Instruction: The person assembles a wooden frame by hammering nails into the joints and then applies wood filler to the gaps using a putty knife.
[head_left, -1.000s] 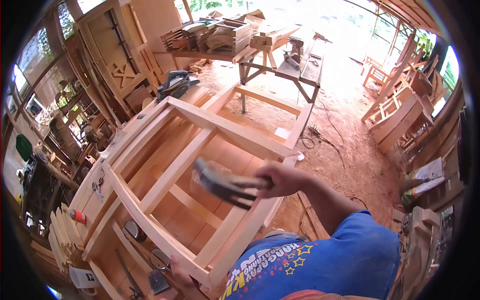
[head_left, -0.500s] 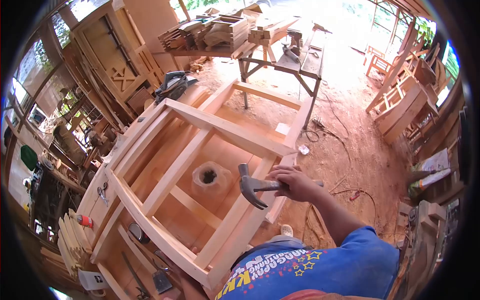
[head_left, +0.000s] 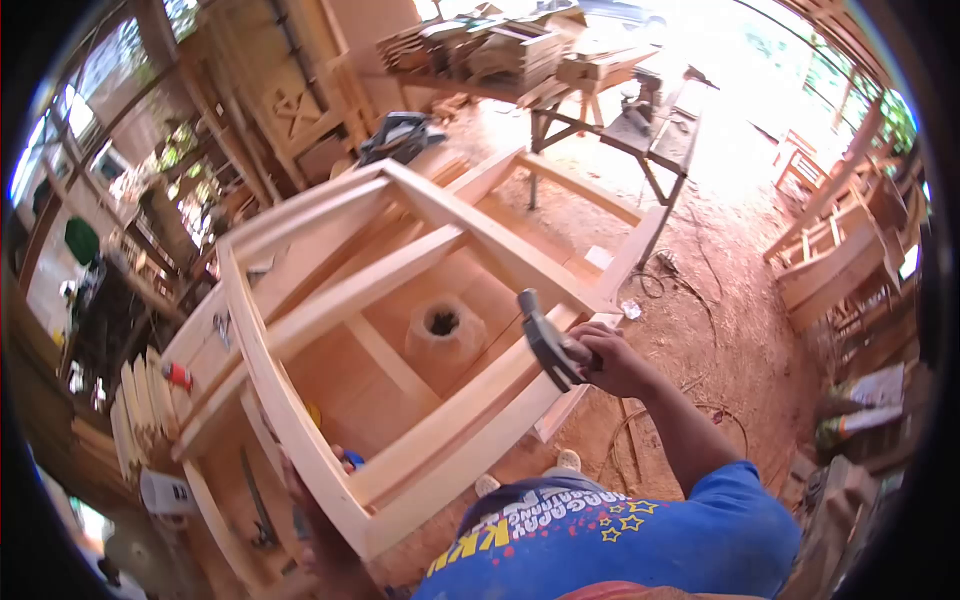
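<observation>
A claw hammer [head_left: 547,342] is in my right hand [head_left: 610,360], its head pointing left above the near right corner of a wooden frame [head_left: 400,450]. My fingers are wrapped round its handle. At the frame's left side my left hand [head_left: 300,490] is blurred and partly hidden behind the curved rail; its fingers cannot be made out clearly. The frame stands tilted over wooden panels. Beyond its crossbar, a roll of clear plastic [head_left: 442,322] rests on the panel.
A bench [head_left: 655,145] with stacked wood [head_left: 500,50] stands ahead. A power tool [head_left: 400,135] lies behind the frame. To the left are a red can [head_left: 178,375] and a white container [head_left: 168,494]. Wooden furniture [head_left: 840,250] stands at right, and a cable [head_left: 735,415] crosses the ground.
The frame's left side has risen and its near corner has shifted left. My left hand has moved left with it. The hammer has turned in my right hand, and the camera view has shifted.
</observation>
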